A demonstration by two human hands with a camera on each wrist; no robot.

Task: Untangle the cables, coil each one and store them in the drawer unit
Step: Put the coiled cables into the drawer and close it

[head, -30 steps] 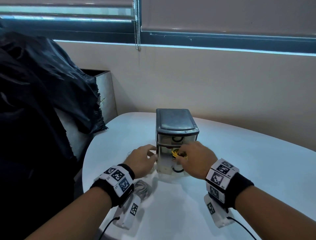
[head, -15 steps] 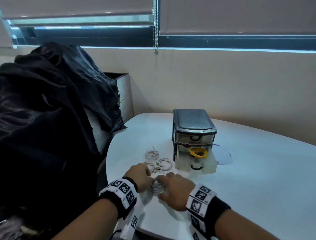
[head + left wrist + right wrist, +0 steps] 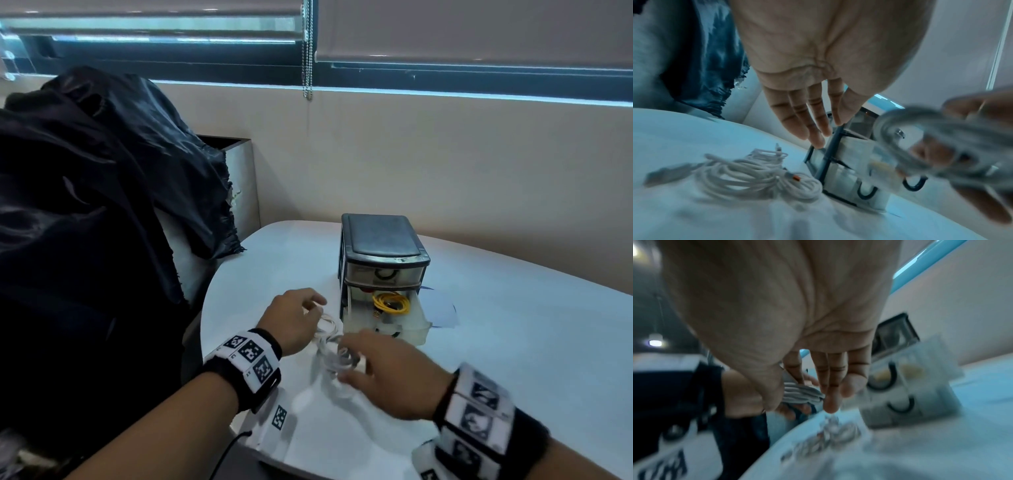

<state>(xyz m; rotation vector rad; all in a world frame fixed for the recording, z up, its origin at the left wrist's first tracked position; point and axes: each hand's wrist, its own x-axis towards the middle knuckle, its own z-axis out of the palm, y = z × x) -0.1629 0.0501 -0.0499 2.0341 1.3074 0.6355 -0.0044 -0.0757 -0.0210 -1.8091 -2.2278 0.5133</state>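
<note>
Both hands are now back from the drawer unit (image 3: 383,260) and working at the table's near left edge; a second ago they were at the open lower drawer (image 3: 387,318), where the yellow coil (image 3: 391,302) is now lying stored. So one cable is done and the next is being taken up, I judge.

The right hand (image 3: 387,377) is lifting a coiled grey-white cable (image 3: 337,359), thumb and fingers (image 3: 831,395) pinching the bundle of loops. The left hand (image 3: 291,318) is hovering just beside it, fingers (image 3: 809,125) straight and spread, gripping nothing. Under that hand, more white cables (image 3: 760,168) are lying on the table (image 3: 513,342) in loose loops, close against the unit's left side, an orange-tipped plug showing. Whether they are tangled, cannot tell.

The upper drawer is sitting closed with something dark inside. A sheet of paper (image 3: 442,310) is poking out from under the unit on its right side. The table is white and rounded, standing against a beige wall under a window with roller blinds. A black cloth (image 3: 102,178) is draped over something off the table's left edge.
</note>
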